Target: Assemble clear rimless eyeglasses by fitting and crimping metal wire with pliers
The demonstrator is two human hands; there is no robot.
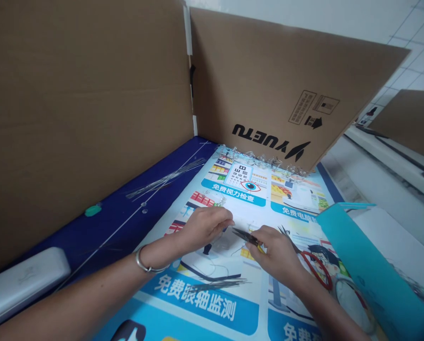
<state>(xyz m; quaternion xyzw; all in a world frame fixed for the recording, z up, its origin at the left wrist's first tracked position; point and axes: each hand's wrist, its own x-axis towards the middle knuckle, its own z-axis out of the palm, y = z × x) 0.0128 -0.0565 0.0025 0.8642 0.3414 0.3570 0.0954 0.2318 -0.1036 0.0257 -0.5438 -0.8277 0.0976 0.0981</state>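
Note:
My left hand point(212, 226), with a bangle point(146, 263) on its wrist, is closed in a pinch over the printed sheet point(233, 215). What its fingertips hold is too small to make out. Just to the right, my right hand point(274, 248) grips small pliers point(245, 235) with dark jaws and a yellow handle. Their tips point at the left fingertips, a short gap away. Under the hands lies a bundle of thin wires point(217, 284). Red-handled scissors point(314, 270) lie beside the right wrist, partly hidden by it.
Tall cardboard panels point(91, 94) stand left and behind. Another wire bundle point(165, 179) lies on the blue cloth point(127, 232), near a green lump point(92, 210). Small clear pieces point(261, 158) line the back panel. A teal box point(368, 270) stands right, a white case point(27, 284) left.

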